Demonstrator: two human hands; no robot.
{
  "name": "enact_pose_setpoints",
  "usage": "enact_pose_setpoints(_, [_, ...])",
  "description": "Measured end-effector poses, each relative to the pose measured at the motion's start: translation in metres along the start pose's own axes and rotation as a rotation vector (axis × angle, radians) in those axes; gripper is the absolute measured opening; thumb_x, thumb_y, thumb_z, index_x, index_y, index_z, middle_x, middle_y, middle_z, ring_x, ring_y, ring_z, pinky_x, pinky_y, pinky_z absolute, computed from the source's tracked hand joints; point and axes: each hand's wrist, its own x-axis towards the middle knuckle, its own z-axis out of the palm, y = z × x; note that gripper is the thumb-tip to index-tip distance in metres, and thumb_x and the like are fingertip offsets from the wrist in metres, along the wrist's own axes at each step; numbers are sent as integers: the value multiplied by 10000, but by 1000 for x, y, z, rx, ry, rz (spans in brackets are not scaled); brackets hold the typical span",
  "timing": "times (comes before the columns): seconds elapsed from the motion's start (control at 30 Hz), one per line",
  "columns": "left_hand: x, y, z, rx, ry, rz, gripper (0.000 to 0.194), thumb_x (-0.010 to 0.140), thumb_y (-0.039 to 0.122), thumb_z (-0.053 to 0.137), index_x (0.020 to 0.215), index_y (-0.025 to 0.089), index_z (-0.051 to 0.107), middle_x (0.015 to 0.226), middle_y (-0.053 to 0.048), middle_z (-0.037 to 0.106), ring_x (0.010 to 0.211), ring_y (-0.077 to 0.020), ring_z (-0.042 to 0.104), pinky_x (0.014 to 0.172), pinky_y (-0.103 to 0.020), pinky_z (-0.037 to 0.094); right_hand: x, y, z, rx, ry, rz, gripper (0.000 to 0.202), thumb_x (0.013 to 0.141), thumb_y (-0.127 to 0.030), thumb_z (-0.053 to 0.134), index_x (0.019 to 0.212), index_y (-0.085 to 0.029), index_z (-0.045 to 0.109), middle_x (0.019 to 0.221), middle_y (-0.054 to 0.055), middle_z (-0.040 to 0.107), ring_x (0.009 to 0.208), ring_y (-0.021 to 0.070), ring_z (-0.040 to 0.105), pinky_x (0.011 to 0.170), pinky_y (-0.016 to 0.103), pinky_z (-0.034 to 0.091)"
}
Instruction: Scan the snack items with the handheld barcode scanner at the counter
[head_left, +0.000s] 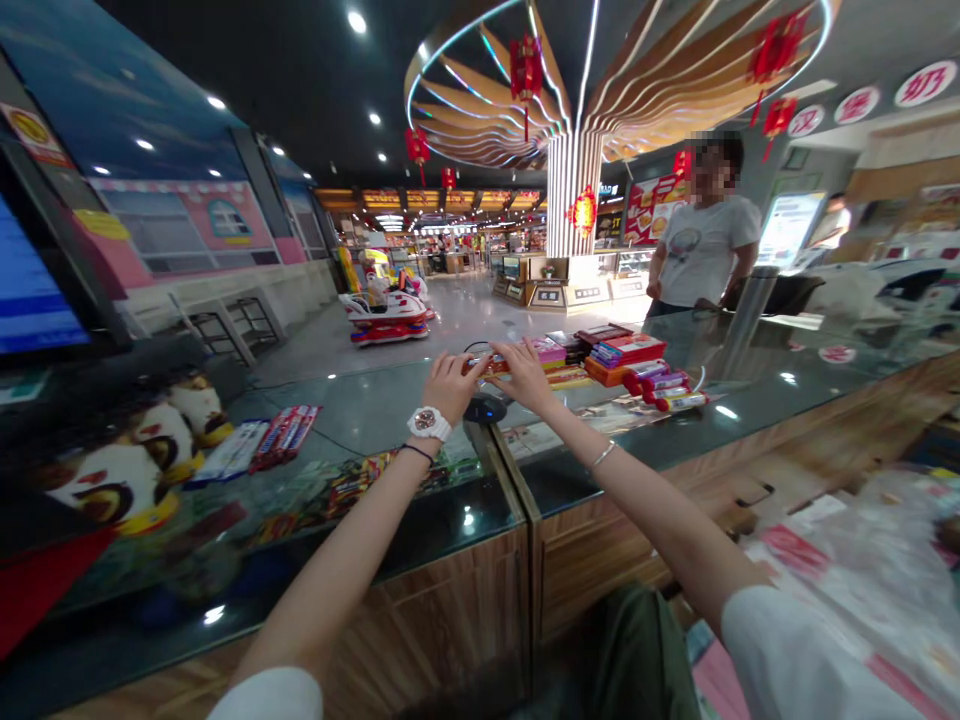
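Note:
Over the glass counter, both arms reach forward and the hands meet. My left hand [450,385], with a white watch [427,423] on its wrist, is closed on one end of a small reddish-brown packet [490,366]. Fingers of my right hand [523,378] grip the other end; a thin bracelet [602,454] circles that forearm. Most of the packet is hidden by the fingers, so its kind is unclear. Just below the hands sits a black round-based device [485,408]. Right of my right hand lie stacked snack boxes [628,350] and several coloured tubes [660,385].
Blue and red snack packs [285,437] lie on the left, beside panda-like figures [124,480] and a monitor [37,285]. Under the glass [420,540] are colourful packets. A person [705,235] stands across the counter at right. Plastic bags [885,560] lie at lower right.

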Motion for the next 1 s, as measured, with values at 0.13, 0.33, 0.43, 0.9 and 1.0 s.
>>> enact_pose_setpoints(0.13, [-21,-27,-9,30,-17,-19,471,967,193,415,1398,307,564,1370,-57,620,1239,-254,549,1182,-452,327,12,-25,25,40,10,-46,383,910,-320,619,1281,-228,594,1245,81,663,1242,254,561,1252,559,152])
enact_pose_setpoints(0.33, [-53,-56,-11,66,-39,-96,434,971,214,438,1362,319,596,1340,-41,649,1193,-249,576,1186,-475,314,18,-56,54,117,-36,-112,341,901,-296,628,1236,-234,619,1250,88,655,1256,255,558,1247,580,148])
enact_pose_setpoints(0.43, [-63,-65,-9,83,-56,-128,443,969,219,459,1379,337,577,1345,-25,648,1175,-240,585,1194,-478,303,15,-57,64,223,-28,-47,535,847,-339,693,1349,-224,546,1382,125,575,1346,275,486,1221,553,241])
enact_pose_setpoints(0.9, [-69,-68,-2,53,67,19,492,901,159,548,1375,284,584,1255,-67,677,1157,-233,611,1188,-490,340,9,-38,69,1188,-56,631,508,619,-638,779,894,-217,709,884,34,728,810,187,663,728,320,547])
enact_pose_setpoints(1.0, [-69,-68,1,72,49,48,499,890,147,552,1372,271,589,1289,-69,660,1149,-234,607,1154,-458,383,10,-40,66,1143,8,647,487,569,-642,799,792,-220,697,766,7,700,722,168,625,679,301,521])
